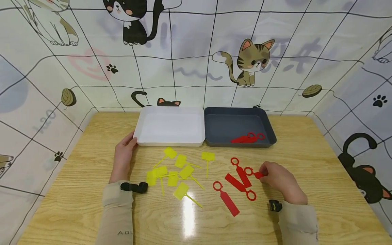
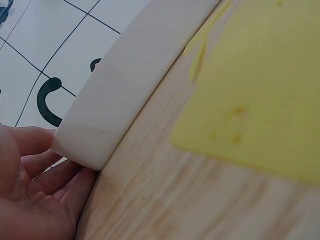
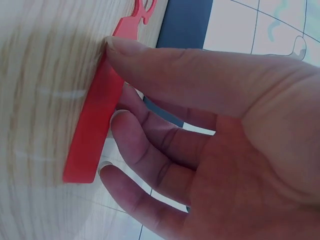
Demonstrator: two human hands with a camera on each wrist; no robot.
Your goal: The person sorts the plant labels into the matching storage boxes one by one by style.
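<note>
In the head view my left hand point(image 1: 124, 153) holds the near left corner of a white tray point(image 1: 171, 143). The left wrist view has the thumb at the tray's edge and the fingers against its end wall. My right hand point(image 1: 280, 180) pinches a flat red tag with a ring end point(image 3: 92, 130) between thumb and fingers, at the right of the table. Beside it lie several red ring tags, one of them point(image 1: 229, 203) nearest me. Other red tags point(image 1: 245, 139) lie in the dark grey tray point(image 1: 239, 115). Yellow flag-shaped tags with thin stems point(image 1: 181, 190) are scattered left of centre.
The two trays stand side by side at the back of the wooden table point(image 1: 92, 153). Behind them hangs a white cloth point(image 1: 190, 75) printed with cats and grid lines. Light reflects off the tabletop near the front middle.
</note>
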